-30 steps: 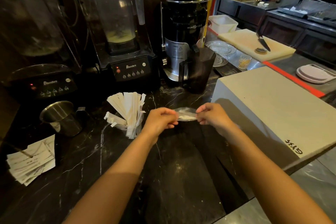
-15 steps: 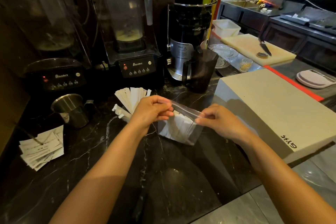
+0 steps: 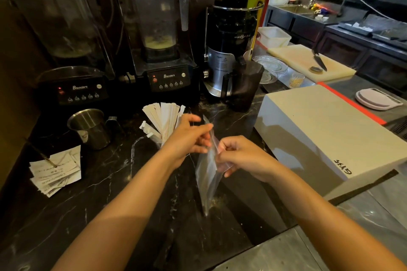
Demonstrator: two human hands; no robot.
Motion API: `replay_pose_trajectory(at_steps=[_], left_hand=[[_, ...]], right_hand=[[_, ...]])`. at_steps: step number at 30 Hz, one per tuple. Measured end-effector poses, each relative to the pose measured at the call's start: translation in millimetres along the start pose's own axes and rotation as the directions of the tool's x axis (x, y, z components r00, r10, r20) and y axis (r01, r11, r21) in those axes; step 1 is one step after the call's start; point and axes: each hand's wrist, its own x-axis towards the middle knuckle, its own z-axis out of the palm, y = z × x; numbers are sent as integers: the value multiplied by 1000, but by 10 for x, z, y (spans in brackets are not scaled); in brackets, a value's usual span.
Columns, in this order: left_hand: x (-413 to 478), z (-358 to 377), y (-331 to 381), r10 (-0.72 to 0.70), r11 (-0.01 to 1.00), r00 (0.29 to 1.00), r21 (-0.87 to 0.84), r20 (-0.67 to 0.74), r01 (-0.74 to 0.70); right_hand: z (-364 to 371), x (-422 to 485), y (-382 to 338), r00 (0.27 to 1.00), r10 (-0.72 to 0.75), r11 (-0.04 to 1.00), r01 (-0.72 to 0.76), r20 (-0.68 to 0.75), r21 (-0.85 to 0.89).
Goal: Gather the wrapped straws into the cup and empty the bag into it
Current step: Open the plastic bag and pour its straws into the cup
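Observation:
A clear plastic bag (image 3: 207,178) hangs edge-on over the black marble counter, and I cannot tell what is inside it. My right hand (image 3: 240,158) pinches its upper right side. My left hand (image 3: 187,138) is at the bag's top left edge with fingers spread around it. Just behind my left hand, a fan of white wrapped straws (image 3: 163,119) stands in a clear cup (image 3: 157,144), mostly hidden by the hand.
A steel pitcher (image 3: 90,127) and a stack of paper slips (image 3: 56,171) lie to the left. Two blenders (image 3: 169,79), a juicer (image 3: 229,50) and a dark jug (image 3: 244,86) line the back. A grey box (image 3: 326,130) stands on the right.
The bag went from stretched flat between both hands, to opened wide with white pieces showing, to hanging vertical and narrow. Both hands moved nearer me.

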Motion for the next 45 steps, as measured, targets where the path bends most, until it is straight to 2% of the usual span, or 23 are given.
replay_pose_trajectory(at_steps=[6, 19, 25, 33, 37, 41, 45], left_hand=[[-193, 0, -115, -89, 991, 974, 119, 210, 64], [-202, 7, -149, -110, 994, 952, 5, 285, 113], [-217, 27, -157, -95, 995, 951, -13, 295, 103], [-211, 91, -167, -95, 995, 949, -4, 302, 100], [-211, 117, -169, -83, 996, 953, -3, 291, 88], [-218, 151, -175, -55, 998, 957, 57, 284, 41], [-215, 174, -172, -35, 992, 956, 129, 292, -3]], right_hand=[[107, 27, 69, 999, -44, 989, 46, -19, 139], [112, 114, 177, 1000, 17, 934, -22, 17, 357], [68, 90, 209, 1000, 8, 930, -10, 5, 368], [-9, 64, 179, 1000, -19, 962, 19, -3, 272], [-16, 66, 194, 999, -11, 955, 20, -32, 296], [-12, 56, 238, 999, -12, 931, 31, -52, 365], [-15, 54, 246, 999, -43, 955, 48, -24, 293]])
